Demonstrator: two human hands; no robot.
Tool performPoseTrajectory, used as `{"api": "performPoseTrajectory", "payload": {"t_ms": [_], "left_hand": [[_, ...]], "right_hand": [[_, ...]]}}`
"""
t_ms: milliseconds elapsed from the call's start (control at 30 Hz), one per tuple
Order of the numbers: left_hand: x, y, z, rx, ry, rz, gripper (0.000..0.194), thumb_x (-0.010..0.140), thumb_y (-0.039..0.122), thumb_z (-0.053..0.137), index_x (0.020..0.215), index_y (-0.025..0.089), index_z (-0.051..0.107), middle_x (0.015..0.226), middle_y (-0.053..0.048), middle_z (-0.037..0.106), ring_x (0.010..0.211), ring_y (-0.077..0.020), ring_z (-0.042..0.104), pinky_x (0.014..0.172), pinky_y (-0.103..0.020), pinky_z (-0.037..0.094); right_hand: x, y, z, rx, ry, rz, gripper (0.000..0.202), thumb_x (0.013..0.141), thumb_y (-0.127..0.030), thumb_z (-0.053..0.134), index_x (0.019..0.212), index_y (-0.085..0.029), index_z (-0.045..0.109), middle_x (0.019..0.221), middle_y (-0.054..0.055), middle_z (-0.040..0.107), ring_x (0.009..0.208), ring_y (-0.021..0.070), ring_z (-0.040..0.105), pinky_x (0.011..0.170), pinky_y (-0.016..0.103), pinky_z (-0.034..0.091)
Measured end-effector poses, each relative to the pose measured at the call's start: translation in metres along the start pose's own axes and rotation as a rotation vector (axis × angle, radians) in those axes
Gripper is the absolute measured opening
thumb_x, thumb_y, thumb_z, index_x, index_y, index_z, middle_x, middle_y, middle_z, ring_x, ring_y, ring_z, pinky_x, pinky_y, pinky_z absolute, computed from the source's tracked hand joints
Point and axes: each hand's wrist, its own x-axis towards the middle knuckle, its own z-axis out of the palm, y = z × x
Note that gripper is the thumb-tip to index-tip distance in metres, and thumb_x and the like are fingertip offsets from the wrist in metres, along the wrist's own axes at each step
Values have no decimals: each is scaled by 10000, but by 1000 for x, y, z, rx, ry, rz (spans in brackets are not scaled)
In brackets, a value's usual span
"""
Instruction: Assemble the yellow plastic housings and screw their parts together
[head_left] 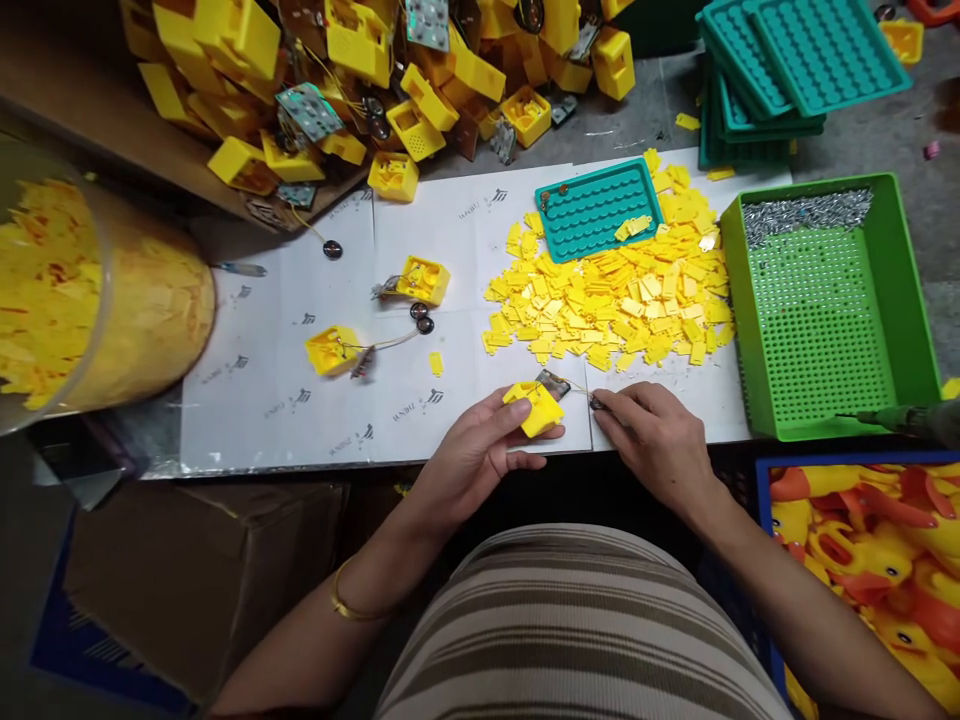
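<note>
The little yellow box (541, 412) is held up in the left hand (491, 440), just over the front edge of the counter (660, 100). It is bright and tilted a bit, and the thumb lies across one side of it. A small dark flat board (553, 383) sticks out past the top corner of the box, set at a slant. A thin wire (579, 387) goes from near the board over to a small dark round piece (597, 402). The right hand (660, 435) pinches that piece by its fingertips, and it is mostly hidden there
</note>
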Motion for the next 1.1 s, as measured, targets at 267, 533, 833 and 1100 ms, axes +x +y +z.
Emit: {"api": "performPoseTrajectory", "payload": {"t_ms": [267, 533, 833, 1100], "left_hand": [[4, -5, -8, -176, -71, -124, 271, 871, 222, 548, 1115, 112, 589, 1043, -130, 691, 786, -198, 695, 506, -237, 561], [4, -2, -10, -138, -121, -146, 252, 842, 223, 544, 1060, 106, 587, 972, -138, 701, 665, -172, 656, 411, -196, 485], [8, 2, -8, -165, -161, -196, 284, 797, 209, 564, 1037, 65, 614, 991, -184, 707, 601, -120, 605, 396, -152, 415], [16, 15, 1, -41, -202, 54, 507, 749, 187, 590, 1241, 68, 559, 988, -164, 707, 655, -175, 653, 437, -208, 475]], "right_hand": [[4, 1, 1, 104, 14, 103, 205, 922, -289, 534, 1043, -202, 674, 907, 60, 703, 823, 188, 629, 695, 290, 464], [16, 1, -5, 85, -63, 153, 175, 888, -343, 579, 954, -199, 655, 820, 31, 673, 754, 184, 627, 623, 278, 427], [18, 4, -9, 124, -103, 151, 180, 887, -287, 565, 983, -200, 690, 899, 61, 699, 777, 192, 652, 635, 283, 457], [38, -5, -29, 1002, -123, 500, 272, 696, -395, 747, 836, -164, 720, 732, 38, 715, 550, 133, 604, 434, 230, 446]]}}
